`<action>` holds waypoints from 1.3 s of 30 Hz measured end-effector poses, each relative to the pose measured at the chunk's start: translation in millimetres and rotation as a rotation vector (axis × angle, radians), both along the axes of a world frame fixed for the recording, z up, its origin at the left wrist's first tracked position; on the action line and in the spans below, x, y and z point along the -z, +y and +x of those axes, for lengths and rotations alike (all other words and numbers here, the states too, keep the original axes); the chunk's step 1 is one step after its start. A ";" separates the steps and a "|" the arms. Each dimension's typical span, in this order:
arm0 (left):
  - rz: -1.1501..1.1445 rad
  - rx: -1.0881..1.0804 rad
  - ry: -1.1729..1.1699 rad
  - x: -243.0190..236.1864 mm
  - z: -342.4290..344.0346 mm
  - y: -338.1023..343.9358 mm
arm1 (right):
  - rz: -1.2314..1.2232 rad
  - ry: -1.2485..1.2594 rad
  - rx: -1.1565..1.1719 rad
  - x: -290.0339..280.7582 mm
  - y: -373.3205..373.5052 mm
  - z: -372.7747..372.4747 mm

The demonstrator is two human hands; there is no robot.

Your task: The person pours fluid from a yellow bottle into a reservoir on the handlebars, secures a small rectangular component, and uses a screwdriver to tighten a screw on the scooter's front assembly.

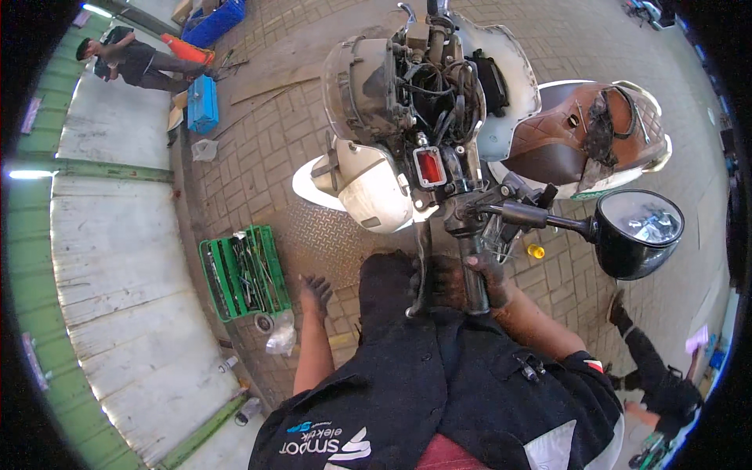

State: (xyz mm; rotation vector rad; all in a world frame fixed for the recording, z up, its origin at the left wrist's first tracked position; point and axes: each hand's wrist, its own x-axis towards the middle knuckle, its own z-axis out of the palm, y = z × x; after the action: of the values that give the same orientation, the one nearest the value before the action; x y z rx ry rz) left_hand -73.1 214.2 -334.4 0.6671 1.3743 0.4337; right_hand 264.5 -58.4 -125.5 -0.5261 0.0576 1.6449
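r hand rnd h'bar, l hand spread.

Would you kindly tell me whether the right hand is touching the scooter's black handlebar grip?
Touching. The head view shows the right hand wrapped around the black handlebar grip, with its fingers showing on the grip's other side.
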 end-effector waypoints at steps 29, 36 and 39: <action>-0.008 0.306 0.659 128.4 -156.8 -24.6 | -0.280 -0.034 0.126 -35.3 -0.3 5.5; -0.192 0.314 0.676 108.0 -142.0 -40.3 | -0.285 -0.095 0.101 -31.9 6.2 2.3; 0.059 0.327 0.699 116.2 -152.1 -43.8 | -0.227 -0.030 0.116 -33.2 6.8 2.0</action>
State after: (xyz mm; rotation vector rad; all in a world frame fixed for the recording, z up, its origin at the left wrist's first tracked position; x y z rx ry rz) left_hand -225.2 170.3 -450.6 1.1376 1.8626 -0.0388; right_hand 266.4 -51.6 -92.4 -0.7070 0.2500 1.5245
